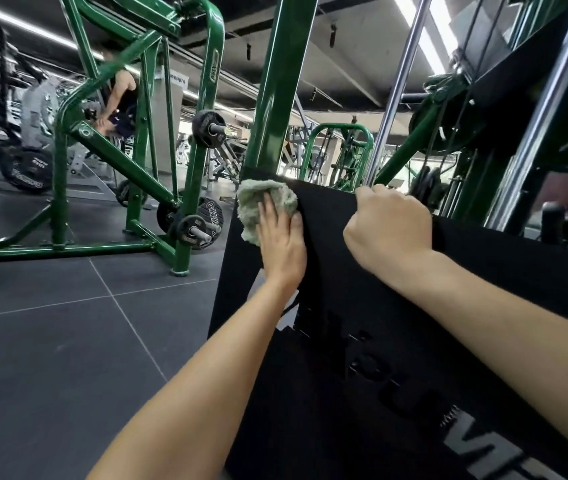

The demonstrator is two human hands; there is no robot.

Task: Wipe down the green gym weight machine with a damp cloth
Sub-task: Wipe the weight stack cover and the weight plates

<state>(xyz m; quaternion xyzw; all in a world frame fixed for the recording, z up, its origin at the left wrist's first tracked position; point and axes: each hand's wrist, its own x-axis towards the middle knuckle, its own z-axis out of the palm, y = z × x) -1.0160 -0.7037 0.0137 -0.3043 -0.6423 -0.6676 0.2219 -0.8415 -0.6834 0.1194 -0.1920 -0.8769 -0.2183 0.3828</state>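
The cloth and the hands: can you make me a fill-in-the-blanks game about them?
1. The cloth is pale ____ in colour.
2. The ____ hand presses the cloth flat against the black panel.
3. The right hand grips the panel's ____ edge.
4. The upright post above the cloth is painted ____.

Missing words: green, left, top, green.

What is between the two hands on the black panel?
In the head view, only bare black panel lies between the left hand, which presses the cloth, and the right hand gripping its top edge.
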